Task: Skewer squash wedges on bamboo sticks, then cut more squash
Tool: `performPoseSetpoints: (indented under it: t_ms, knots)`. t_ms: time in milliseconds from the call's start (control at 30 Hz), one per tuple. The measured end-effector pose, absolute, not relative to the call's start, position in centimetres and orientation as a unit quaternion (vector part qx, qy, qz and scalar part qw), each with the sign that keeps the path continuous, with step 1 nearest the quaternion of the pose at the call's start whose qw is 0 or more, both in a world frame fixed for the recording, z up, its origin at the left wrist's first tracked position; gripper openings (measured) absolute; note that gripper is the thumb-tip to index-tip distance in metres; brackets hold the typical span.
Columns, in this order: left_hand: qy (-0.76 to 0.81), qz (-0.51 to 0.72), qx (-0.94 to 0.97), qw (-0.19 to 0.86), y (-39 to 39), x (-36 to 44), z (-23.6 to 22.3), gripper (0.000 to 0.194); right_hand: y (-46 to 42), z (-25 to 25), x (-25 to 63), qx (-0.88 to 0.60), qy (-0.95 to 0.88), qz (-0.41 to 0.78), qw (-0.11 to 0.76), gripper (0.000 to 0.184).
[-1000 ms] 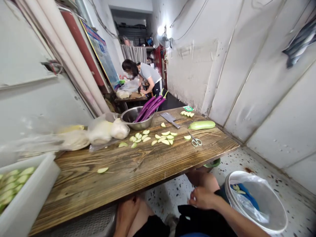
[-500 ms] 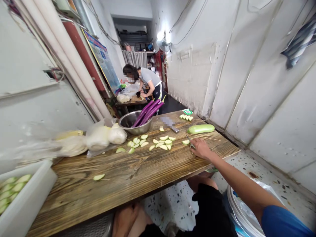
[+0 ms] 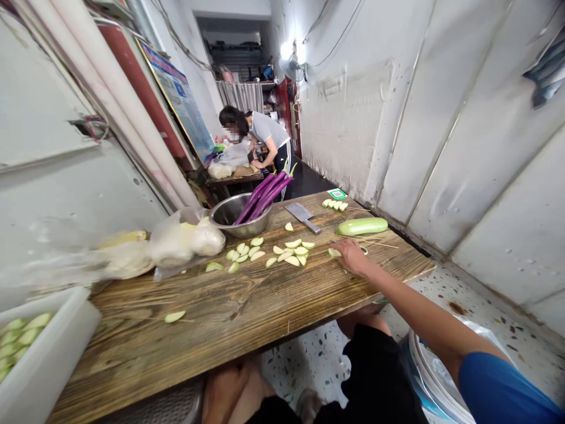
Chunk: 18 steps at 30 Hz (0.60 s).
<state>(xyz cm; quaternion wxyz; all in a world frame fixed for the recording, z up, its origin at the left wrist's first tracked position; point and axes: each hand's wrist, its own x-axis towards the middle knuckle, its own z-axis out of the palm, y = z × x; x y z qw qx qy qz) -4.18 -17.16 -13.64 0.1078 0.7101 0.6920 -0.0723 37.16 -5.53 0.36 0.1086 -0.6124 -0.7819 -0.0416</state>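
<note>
Scuffed white walls point(image 3: 441, 147) stand close on both sides, the plaster point(image 3: 353, 97) at right patchy and flaking. Pale pipes point(image 3: 126, 118) slant down at left near a blue poster point(image 3: 174, 97). A bright lamp point(image 3: 288, 50) glows far back, above a gray curtain point(image 3: 241, 96). Speckled floor point(image 3: 315, 347) shows below the wooden counter point(image 3: 265, 300).

Bench point(image 3: 207, 330): brown wood, dark grain. Left end: white plastic tub point(image 3: 73, 341). Far left edge: clear plastic bags point(image 3: 172, 242), pale contents; steel bowl point(image 3: 247, 229) just beside. Middle: two loose clusters of pale-green zucchini slices point(image 3: 292, 260); lone slice point(image 3: 175, 317) nearer front left. Right of bowl: cleaver point(image 3: 299, 212) lying flat; small wedge point(image 3: 288, 227) near it. Far right corner: QR-code card point(image 3: 337, 193), row of skewered slices point(image 3: 335, 205) near it. Right: whole zucchini point(image 3: 362, 225), loose bamboo skewers point(image 3: 384, 244), scissors point(image 3: 364, 250) mostly covered, handle loop showing.
</note>
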Motion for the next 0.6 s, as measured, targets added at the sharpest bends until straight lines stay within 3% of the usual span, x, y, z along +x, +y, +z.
performPoseSetpoints:
  t_ms: [67,200,267,467,600]
  knots:
    - [0.695,-0.080,0.706,0.112,-17.1,-4.2,-13.5,0.047,-5.9,0.6,36.2,-0.614,-0.778,-0.055,0.119,0.032]
    - [0.691,-0.098,0.706,0.122,-17.1,-4.6,-14.0,0.047,-6.9,0.9,33.4,-0.612,-0.776,-0.073,0.138,0.055]
    - [0.687,-0.098,0.711,0.114,-17.1,-4.8,-14.3,0.047,-7.2,0.9,31.5,-0.612,-0.772,-0.075,0.152,0.058]
    - [0.693,-0.118,0.703,0.113,-17.2,-4.5,-13.9,0.045,-6.7,0.9,27.3,-0.572,-0.800,-0.038,0.177,0.043]
    - [0.703,-0.084,0.697,0.115,-17.5,-4.7,-14.0,0.045,-5.3,1.6,31.2,-0.663,-0.735,-0.058,0.127,0.035]
